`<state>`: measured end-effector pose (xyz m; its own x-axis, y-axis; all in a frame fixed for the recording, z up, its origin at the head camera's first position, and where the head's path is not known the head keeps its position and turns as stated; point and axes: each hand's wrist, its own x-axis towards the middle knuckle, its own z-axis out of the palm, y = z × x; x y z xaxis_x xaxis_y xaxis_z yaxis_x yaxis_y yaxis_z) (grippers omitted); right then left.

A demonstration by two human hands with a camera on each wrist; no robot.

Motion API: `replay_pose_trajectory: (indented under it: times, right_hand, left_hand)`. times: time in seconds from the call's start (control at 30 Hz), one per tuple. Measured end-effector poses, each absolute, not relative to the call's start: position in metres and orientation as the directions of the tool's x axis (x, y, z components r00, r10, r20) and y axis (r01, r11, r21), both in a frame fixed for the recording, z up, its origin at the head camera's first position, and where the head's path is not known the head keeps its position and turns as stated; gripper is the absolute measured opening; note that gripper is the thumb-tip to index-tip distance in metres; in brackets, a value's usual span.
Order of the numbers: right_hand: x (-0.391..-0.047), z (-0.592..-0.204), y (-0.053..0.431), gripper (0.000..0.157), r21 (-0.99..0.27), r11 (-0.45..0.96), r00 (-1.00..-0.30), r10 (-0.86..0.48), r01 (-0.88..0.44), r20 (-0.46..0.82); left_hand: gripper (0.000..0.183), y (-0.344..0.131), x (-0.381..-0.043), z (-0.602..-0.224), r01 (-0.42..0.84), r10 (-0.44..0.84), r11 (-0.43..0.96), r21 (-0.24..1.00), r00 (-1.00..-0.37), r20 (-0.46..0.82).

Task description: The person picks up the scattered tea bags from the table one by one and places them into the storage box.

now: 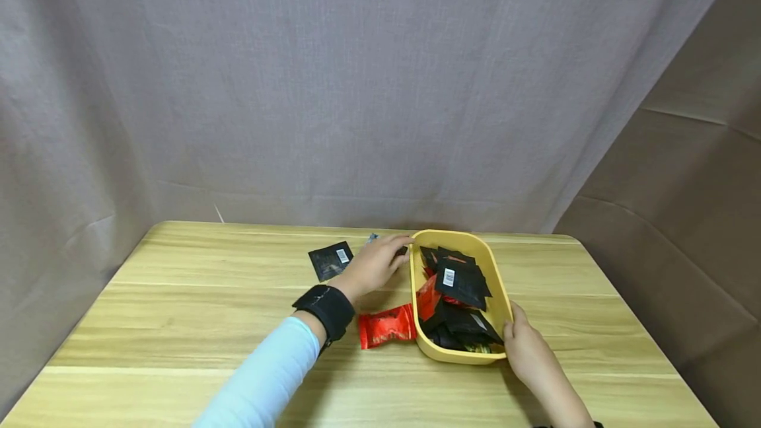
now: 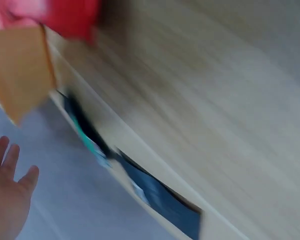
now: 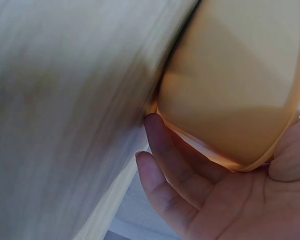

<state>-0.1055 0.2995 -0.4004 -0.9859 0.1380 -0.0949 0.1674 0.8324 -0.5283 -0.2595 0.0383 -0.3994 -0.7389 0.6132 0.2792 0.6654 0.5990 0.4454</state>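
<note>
A yellow plastic box (image 1: pixel 452 356) stands on the table, filled with black sachets (image 1: pixel 466 286) and some red packets (image 1: pixel 427 297). My right hand (image 1: pixel 526 342) holds its near right corner; the right wrist view has the fingers (image 3: pixel 162 145) curled under the base and the thumb against the wall. At the left rim my left hand (image 1: pixel 374 261) reaches over, its fingertips close to the edge. The left wrist view shows those fingers loosely extended, holding nothing. A shiny red packet (image 1: pixel 388 326) lies against the box's left side. Beyond the left hand lies a flat black sachet (image 1: pixel 331 261) with a white label.
A small blue-edged packet (image 1: pixel 372 238) pokes out behind the left hand, partly hidden by it. The wooden table (image 1: pixel 178 322) ends at a far edge just behind the box. Grey cloth (image 1: pixel 333 98) hangs at the back and sides.
</note>
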Motion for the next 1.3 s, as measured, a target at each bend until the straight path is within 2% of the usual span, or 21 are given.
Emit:
replay_pose_trajectory:
  times: [0.13,0.37,0.57,0.67,0.8,0.93,1.03,1.17,1.3]
  right_hand:
    - [-0.106,-0.4,0.3,0.049,-0.527,0.833,-0.986,0.138,0.167,-0.094]
    - [-0.106,-0.402,0.301,0.049,-0.523,0.835,-0.985,0.138,0.17,-0.1]
    - [-0.107,-0.401,0.3,0.049,-0.528,0.832,-0.986,0.134,0.168,-0.103]
    - [-0.107,-0.4,0.299,0.048,-0.528,0.833,-0.986,0.131,0.165,-0.101]
    - [-0.107,-0.4,0.299,0.048,-0.528,0.834,-0.987,0.129,0.16,-0.095]
    - [-0.107,-0.4,0.3,0.048,-0.524,0.837,-0.988,0.128,0.157,-0.09]
    - [-0.106,-0.401,0.301,0.048,-0.523,0.838,-0.988,0.127,0.153,-0.087]
    - [-0.106,-0.4,0.302,0.048,-0.527,0.835,-0.988,0.128,0.157,-0.092]
    - [-0.106,-0.4,0.302,0.049,-0.528,0.833,-0.986,0.133,0.166,-0.1]
  left_hand:
    - [0.053,0.023,-0.271,-0.404,0.621,0.614,0.668,0.409,-0.771,0.168]
    - [0.066,0.013,-0.276,-0.408,0.551,0.578,0.801,0.234,-0.814,-0.062]
    - [0.064,0.02,-0.277,-0.412,0.535,0.538,0.843,0.06,-0.835,-0.117]
    - [0.057,0.023,-0.279,-0.419,0.551,0.546,0.834,-0.043,-0.833,-0.092]
    - [0.046,0.022,-0.282,-0.426,0.554,0.55,0.826,-0.107,-0.833,-0.059]
    - [0.045,0.021,-0.285,-0.424,0.504,0.505,0.862,-0.059,-0.863,0.007]
    - [0.041,0.024,-0.285,-0.418,0.477,0.47,0.878,0.027,-0.873,0.134]
    - [0.032,0.037,-0.28,-0.405,0.527,0.465,0.842,0.118,-0.819,0.338]
    - [0.028,0.06,-0.268,-0.392,0.621,0.509,0.77,0.143,-0.734,0.45]
